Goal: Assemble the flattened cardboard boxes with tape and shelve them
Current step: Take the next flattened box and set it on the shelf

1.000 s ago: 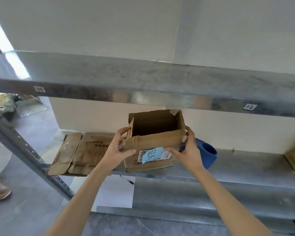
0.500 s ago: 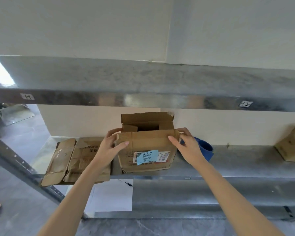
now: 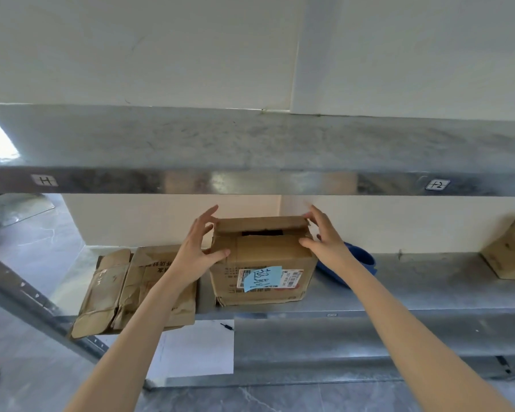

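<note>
The cardboard box stands upright on the metal shelf, between the two grips, its top flaps nearly folded down; the left grip is spread wide at the upper left corner, thumb touching the front face; the right grip, loosely open, rests its fingertips on the top flap's right end; flattened boxes lie just left.

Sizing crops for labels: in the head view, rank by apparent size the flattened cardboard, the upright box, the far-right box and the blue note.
1. flattened cardboard and upright box: about alike, not ranked.
2. far-right box, cut off by the frame edge.
3. blue note.
</note>
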A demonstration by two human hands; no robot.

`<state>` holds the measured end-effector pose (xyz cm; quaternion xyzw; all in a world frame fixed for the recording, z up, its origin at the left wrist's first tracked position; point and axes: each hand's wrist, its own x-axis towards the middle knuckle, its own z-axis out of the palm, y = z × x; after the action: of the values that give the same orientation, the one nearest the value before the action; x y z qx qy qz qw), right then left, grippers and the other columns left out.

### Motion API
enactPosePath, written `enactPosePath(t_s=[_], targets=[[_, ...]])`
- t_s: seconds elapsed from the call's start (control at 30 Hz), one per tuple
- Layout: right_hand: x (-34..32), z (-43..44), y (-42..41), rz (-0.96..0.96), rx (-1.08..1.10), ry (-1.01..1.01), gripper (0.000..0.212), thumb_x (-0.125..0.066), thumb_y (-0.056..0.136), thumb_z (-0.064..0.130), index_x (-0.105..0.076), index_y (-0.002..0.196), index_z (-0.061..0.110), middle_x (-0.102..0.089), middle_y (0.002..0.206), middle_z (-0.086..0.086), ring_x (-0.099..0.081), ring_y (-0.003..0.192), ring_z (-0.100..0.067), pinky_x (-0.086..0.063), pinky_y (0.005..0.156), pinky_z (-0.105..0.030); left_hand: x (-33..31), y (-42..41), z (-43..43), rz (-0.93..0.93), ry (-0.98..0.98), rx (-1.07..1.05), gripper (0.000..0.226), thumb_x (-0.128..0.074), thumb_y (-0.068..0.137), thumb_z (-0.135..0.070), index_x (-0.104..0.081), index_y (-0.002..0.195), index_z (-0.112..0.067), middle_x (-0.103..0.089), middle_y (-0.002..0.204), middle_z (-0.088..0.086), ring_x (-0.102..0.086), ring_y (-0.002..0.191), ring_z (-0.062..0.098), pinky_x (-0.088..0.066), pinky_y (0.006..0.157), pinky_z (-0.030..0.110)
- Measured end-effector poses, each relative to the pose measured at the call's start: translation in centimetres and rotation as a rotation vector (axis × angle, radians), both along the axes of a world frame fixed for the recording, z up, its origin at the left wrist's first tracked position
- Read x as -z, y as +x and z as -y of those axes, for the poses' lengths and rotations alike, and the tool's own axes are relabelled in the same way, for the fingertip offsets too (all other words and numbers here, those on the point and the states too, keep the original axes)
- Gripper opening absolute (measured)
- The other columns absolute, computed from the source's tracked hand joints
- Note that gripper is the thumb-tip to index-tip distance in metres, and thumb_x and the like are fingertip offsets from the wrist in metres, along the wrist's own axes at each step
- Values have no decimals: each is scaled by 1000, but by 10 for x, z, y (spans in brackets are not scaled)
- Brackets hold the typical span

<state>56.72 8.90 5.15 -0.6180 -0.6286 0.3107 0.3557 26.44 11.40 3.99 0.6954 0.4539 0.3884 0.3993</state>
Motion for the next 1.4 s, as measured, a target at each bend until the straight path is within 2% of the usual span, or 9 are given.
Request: enactPosePath(t_s=[0.13, 0.33, 0.47, 0.73, 0.87, 0.97, 1.13, 1.23, 1.4], targets=[[6, 8, 6, 131, 0, 50, 44, -60, 98, 24, -50, 140, 28, -30, 133, 13, -36, 116, 3, -45, 103, -28, 6, 10, 3, -69, 108, 5, 45, -75, 84, -11, -58, 120, -33, -39, 131, -13, -43, 125, 8, -52, 96, 32], [12, 8, -3, 87, -13, 25, 45, -57, 99, 33, -47, 143, 33, -27, 154, 11, -34, 129, 0, -37, 106, -24, 6, 1, 2, -70, 112, -25, 40, -75, 85, -12, -62, 121, -25, -41, 131, -13, -42, 124, -1, -45, 99, 25], [17, 1, -25, 71, -31, 39, 45, -55, 100, 35, -46, 144, 35, -25, 157, 12, -32, 127, 3, -32, 103, -20, 4, -19, 1, -69, 103, -26, 39, -74, 85, -10, -61, 116, -30, -41, 129, -16, -40, 119, -11, -42, 87, 3], [16, 4, 5, 129, 23, 69, 43, -59, 97, 35, -50, 140, 35, -31, 155, 10, -32, 126, 5, -37, 106, -24, 16, 10, 3, -15, 104, -14, 39, -74, 86, -12, -63, 120, -26, -42, 133, -13, -43, 126, -3, -47, 95, 27], [19, 6, 6, 150, 43, 74, 44, -58, 98, 37, -49, 141, 36, -30, 156, 12, -31, 119, 14, -30, 89, -1, 20, 13, -3, -6, 83, 9, 38, -74, 86, -11, -64, 120, -25, -43, 133, -13, -44, 127, 3, -46, 100, 34], [23, 5, -11, 195, -20, 54, 45, -55, 98, 43, -47, 142, 39, -23, 160, 11, -31, 125, 9, -30, 99, -15, 36, -6, 0, -90, 38, -27, 37, -75, 84, -7, -64, 119, -15, -44, 135, -6, -46, 127, 12, -41, 109, 41], [33, -2, -31, 205, -52, -41, 47, -50, 102, 36, -41, 148, 36, -15, 164, 6, -34, 141, -13, -29, 102, -21, 51, -21, 7, -94, 4, -89, 38, -74, 85, -10, -64, 120, -19, -44, 138, -9, -47, 128, 9, -44, 102, 19], [44, 4, -23, 172, -48, -91, 47, -51, 102, 30, -41, 148, 34, -16, 164, 3, -33, 144, -17, -27, 112, -25, 51, -15, 7, -116, 25, -68, 40, -76, 85, -16, -64, 122, -23, -42, 140, -14, -44, 126, 0, -49, 97, 25], [52, 11, -8, 165, -28, -43, 44, -50, 103, 21, -45, 147, 28, -8, 164, 18, -25, 133, 8, -29, 105, -18, 59, 2, 7, -116, 63, -32, 39, -75, 86, -20, -62, 123, -24, -37, 146, -21, -37, 129, -11, -49, 89, 17]])
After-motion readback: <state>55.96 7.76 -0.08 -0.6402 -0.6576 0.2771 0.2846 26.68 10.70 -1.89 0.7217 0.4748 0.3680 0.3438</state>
